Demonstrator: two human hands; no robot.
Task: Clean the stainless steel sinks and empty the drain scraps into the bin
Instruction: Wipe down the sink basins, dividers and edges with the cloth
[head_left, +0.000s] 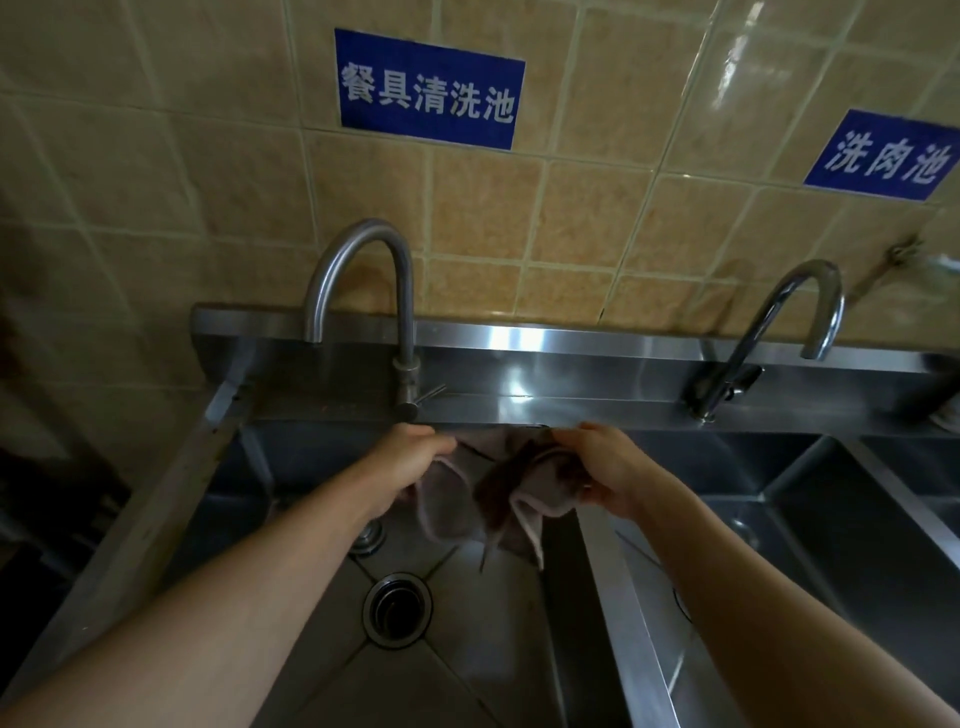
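Below tiled wall (571, 218), steel sinks (467, 649)

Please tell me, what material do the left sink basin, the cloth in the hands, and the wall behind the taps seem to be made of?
Left sink basin: looks like stainless steel, brushed grey, with soft reflections and pressed creases running to the drain.
Cloth: a soft woven or microfibre fabric, probably; it folds and hangs limp, grey-pink with a darker brown side.
Wall: glazed ceramic tile, seemingly; beige squares with pale grout lines and glossy highlights.

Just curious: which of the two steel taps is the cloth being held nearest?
The left curved matte steel tap, just behind the pinkish-brown cloth; the shinier tap stands off right.
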